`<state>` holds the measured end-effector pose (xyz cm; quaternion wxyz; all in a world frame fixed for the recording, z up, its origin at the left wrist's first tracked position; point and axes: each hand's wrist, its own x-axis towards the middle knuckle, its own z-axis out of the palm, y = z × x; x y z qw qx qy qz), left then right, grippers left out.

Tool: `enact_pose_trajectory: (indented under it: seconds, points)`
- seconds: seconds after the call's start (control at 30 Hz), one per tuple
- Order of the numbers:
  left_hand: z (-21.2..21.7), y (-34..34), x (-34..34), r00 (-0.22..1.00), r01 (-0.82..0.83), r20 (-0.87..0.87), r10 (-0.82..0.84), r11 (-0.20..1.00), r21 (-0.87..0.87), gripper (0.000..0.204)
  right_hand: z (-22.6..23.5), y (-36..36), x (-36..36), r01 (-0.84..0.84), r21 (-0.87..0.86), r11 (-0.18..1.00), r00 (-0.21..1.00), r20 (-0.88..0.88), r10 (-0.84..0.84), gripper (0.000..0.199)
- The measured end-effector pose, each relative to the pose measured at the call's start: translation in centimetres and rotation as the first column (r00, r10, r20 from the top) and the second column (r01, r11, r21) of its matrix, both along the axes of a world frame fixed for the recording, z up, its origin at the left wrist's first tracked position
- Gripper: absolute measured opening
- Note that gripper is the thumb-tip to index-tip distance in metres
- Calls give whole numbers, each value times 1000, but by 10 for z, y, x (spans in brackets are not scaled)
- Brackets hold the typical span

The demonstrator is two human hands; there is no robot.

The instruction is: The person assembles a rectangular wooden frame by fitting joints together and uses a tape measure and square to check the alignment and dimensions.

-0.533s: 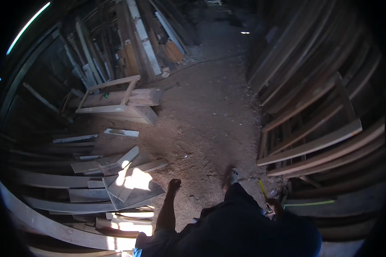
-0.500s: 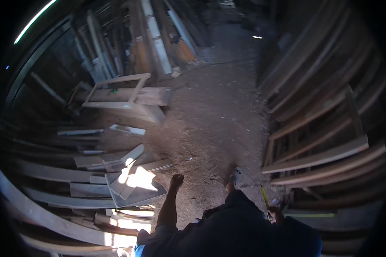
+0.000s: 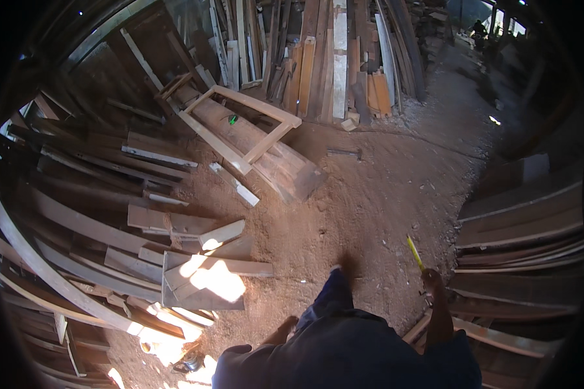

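My right hand (image 3: pixel 430 279) is out to the right with its fingers closed around a tape measure. The yellow blade (image 3: pixel 414 251) of the tape sticks out ahead of the hand, over the dirt floor; its case is mostly hidden by my fingers. My left hand (image 3: pixel 291 321) hangs low beside my body, apart from any object. It is small and dark there, and its fingers cannot be made out. One leg (image 3: pixel 334 292) is stretched forward in a stride, its foot blurred.
A wooden frame (image 3: pixel 282 135) lies over a thick timber (image 3: pixel 305 178) at front left, with a small green thing (image 3: pixel 233 119) on it. Boards (image 3: pixel 201 275) pile up at left; more are stacked (image 3: pixel 519 220) at right. Tall planks (image 3: pixel 339 65) lean at the back. A metal bar (image 3: pixel 344 153) lies on the floor.
My view has swung left and forward, so the wooden frame and leaning planks are nearer the middle. My left hand has dropped back toward my body, and my right hand has come forward with the tape measure.
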<state>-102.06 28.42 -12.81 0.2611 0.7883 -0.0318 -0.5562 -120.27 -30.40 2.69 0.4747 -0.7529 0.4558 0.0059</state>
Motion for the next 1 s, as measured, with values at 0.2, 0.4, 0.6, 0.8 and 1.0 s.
enact_pose_trajectory:
  seconds: [0.2,0.4,0.6,0.8,1.0]
  points:
    - [5,-111,135,982,167,-102,-162,985,43,35,-7,-90,156,65,130,989,953,286,-101,18]
    - [18,-321,363,999,30,-36,-36,987,-160,43,-57,-142,166,163,267,950,976,99,-196,31]
    - [87,-483,545,780,-278,291,554,724,-631,30,-33,-244,240,84,246,966,963,-268,-15,31]
    - [161,-562,657,517,-651,51,854,431,-625,32,-23,-410,427,-37,113,993,971,-231,62,21]
    - [211,-580,714,448,-401,529,721,690,-602,32,100,-438,771,-644,-4,765,765,-12,644,26]
